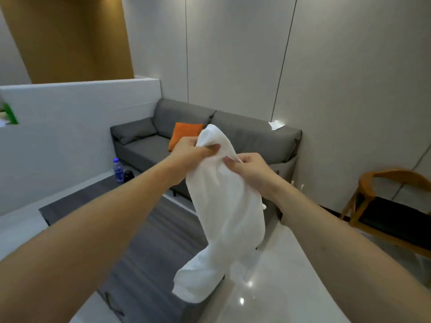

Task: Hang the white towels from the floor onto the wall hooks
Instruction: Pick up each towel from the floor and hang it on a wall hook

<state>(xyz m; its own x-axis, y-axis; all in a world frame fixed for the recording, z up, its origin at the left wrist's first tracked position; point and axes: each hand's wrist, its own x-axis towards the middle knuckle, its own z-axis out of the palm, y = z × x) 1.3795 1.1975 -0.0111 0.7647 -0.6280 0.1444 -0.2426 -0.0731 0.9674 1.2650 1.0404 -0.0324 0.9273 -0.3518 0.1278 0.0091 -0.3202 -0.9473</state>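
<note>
Both grips pinch our white towel [224,206] near its top, left hand [189,155], right hand [250,169]; it's lifted, unhung, no hooks in sight.

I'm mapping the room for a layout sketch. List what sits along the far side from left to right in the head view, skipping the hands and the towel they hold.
Green item at the frame's edge → blue-capped water bottle → dark round object beside it → orange cushion on the grey sofa → small white cloth on the sofa back → wooden chair.
</note>
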